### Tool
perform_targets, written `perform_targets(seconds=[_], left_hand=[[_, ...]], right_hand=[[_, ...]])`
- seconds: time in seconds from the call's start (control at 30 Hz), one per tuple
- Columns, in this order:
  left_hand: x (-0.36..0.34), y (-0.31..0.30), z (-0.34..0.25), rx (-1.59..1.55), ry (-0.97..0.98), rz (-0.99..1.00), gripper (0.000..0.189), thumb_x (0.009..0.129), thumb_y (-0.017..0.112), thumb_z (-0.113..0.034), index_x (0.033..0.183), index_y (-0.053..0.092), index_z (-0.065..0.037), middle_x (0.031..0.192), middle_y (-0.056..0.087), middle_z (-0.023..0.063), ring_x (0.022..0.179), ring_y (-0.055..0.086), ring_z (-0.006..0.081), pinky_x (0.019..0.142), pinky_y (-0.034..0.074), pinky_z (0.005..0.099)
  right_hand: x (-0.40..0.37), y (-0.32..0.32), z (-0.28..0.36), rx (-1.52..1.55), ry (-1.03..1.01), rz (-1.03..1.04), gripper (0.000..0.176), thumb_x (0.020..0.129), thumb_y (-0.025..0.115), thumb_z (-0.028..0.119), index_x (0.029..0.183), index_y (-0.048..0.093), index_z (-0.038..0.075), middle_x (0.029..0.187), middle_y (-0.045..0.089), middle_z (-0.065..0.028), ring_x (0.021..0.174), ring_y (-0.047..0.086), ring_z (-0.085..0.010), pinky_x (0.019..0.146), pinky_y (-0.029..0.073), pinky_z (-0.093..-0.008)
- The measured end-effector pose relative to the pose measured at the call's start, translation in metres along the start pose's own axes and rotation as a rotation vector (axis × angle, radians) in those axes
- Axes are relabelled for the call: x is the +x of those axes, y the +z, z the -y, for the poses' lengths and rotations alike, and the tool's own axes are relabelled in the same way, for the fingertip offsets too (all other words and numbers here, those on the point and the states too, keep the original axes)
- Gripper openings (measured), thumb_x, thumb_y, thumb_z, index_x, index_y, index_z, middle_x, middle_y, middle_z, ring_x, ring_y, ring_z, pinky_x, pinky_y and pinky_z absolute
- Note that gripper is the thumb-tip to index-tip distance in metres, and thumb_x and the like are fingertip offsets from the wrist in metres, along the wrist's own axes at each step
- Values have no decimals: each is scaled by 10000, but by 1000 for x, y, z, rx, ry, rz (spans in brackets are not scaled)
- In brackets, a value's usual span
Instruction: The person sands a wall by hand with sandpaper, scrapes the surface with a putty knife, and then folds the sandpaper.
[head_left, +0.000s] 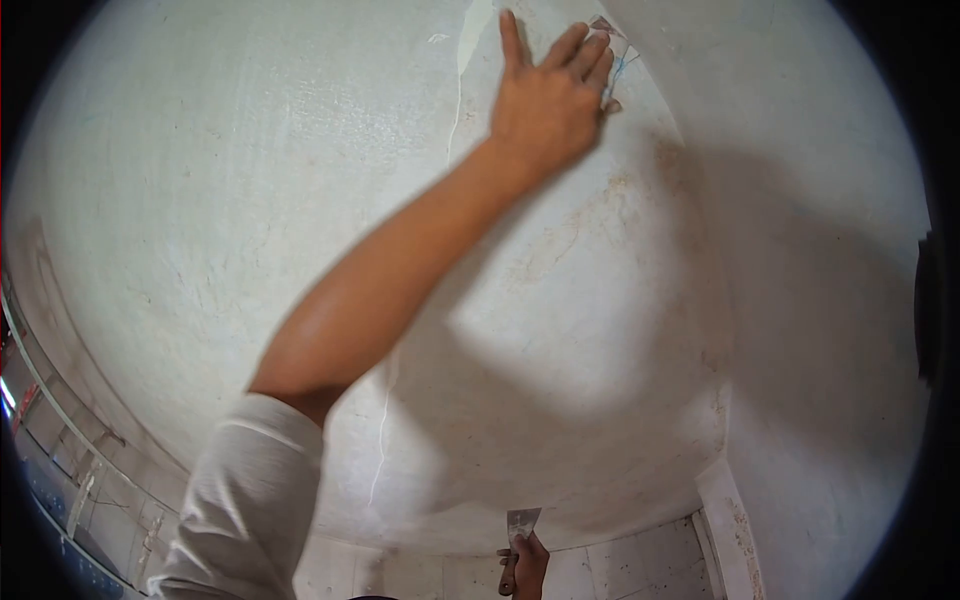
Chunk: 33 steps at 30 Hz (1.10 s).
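Hands: we saw our two hands well apart, the left hand raised high at the top of the view and the right hand low at the bottom edge.
Left hand: it lay flat with its palm to the white wall, fingers spread and pointing up, gripping nothing; its fingertips pressed a small thin sheet against the plaster.
Right hand: it was closed round the handle of a putty knife.
Sheet: it sat at the very top, touching the left fingers, just beside the inside corner where two wall faces met; we could not tell whether it was paper or sandpaper.
Direction: the sheet lay almost straight above the putty knife and slightly to the right, well apart from it; the left hand was by far the nearer of the two.
Long axis: the putty knife stood upright, handle down, its flat blade edge facing up towards the sheet.
Sleeve: a white sleeve covered our upper left arm, and the forearm was bare.
Crack: a thin crack ran down the wall just left of the raised hand, and a second length showed lower, below the arm; we could not tell whether they joined behind it.
Count: two hands, one putty knife, one sheet, one corner, two visible lengths of crack.
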<state>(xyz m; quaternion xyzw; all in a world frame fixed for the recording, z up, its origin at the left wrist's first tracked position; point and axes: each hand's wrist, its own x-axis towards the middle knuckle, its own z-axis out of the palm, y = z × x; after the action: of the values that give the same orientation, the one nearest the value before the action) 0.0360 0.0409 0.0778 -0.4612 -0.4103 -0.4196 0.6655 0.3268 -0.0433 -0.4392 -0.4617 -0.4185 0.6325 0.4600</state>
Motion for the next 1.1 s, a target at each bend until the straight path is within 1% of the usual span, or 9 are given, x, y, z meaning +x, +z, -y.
perform_targets(seconds=[0.13, 0.33, 0.43, 0.57, 0.8, 0.87, 0.93, 1.0, 1.1], left_hand=[[-57, -28, -34, -11, 136, 320, 541, 873, 583, -395, 1320, 518, -97, 1418, 463, 8, 1330, 395, 158, 1051, 108, 735], [-30, -53, 65, 186, -19, 165, 500, 857, 609, -399, 1296, 559, -165, 1381, 508, -3, 1298, 447, 166, 1046, 65, 739], [-5, -35, 65, 193, -59, 57, 496, 869, 583, -376, 1274, 549, -92, 1348, 535, 36, 1284, 459, 180, 1044, 89, 735], [-42, -49, 32, 320, -96, 195, 467, 890, 569, -396, 1289, 562, -152, 1401, 487, -5, 1299, 447, 174, 1046, 69, 738], [-1, -40, 52, 191, -35, 131, 454, 914, 544, -376, 1288, 541, -119, 1413, 472, 18, 1322, 421, 181, 1048, 78, 739], [30, -39, 51, 154, -86, 196, 482, 946, 463, -274, 1311, 468, 41, 1432, 417, 170, 1345, 374, 299, 1086, 109, 685], [7, -47, 37, 96, -124, 249, 489, 950, 452, -268, 1317, 456, 55, 1430, 418, 174, 1349, 367, 293, 1091, 104, 681], [-40, -42, 25, 242, -57, 178, 433, 912, 552, -364, 1282, 551, -139, 1423, 460, 2, 1318, 426, 171, 1034, 77, 755], [-106, -62, 18, 61, -29, 272, 442, 912, 555, -352, 1293, 520, -129, 1418, 465, 8, 1311, 432, 177, 1024, 82, 763]], right_hand=[[-4, 6, 0, -117, 35, 40, 257, 866, 589, 54, 1107, 603, -35, 779, 633, -58, 568, 611, -157, 497, 481, -276], [-1, -8, -3, -261, -47, 74, 124, 856, 628, 82, 948, 606, 4, 704, 591, -33, 512, 536, -119, 478, 439, -269], [-5, -17, -13, -150, 149, -23, 369, 883, 588, 135, 1247, 593, 70, 598, 568, -45, 434, 460, -97, 431, 381, -228], [11, -17, -22, -282, 115, 193, 374, 934, 559, 238, 1282, 551, 101, 624, 601, -121, 340, 417, -136, 354, 380, -261], [0, 50, 2, -216, 100, 235, 303, 880, 624, 97, 1166, 580, 5, 670, 544, -13, 499, 518, -106, 449, 433, -277], [3, 50, -1, -208, 104, 227, 294, 889, 611, 97, 1167, 581, 6, 675, 549, -15, 487, 509, -105, 442, 425, -274], [4, 44, -8, -199, 137, 256, 271, 886, 613, 84, 1140, 585, -5, 686, 560, -20, 481, 508, -105, 436, 419, -274], [3, 43, -4, -205, 160, 235, 178, 867, 627, 96, 1012, 574, 9, 653, 537, -15, 480, 509, -112, 434, 425, -274], [7, 36, -11, -210, 184, 230, 156, 865, 626, 97, 972, 575, -3, 666, 543, -18, 481, 509, -111, 433, 424, -275]])
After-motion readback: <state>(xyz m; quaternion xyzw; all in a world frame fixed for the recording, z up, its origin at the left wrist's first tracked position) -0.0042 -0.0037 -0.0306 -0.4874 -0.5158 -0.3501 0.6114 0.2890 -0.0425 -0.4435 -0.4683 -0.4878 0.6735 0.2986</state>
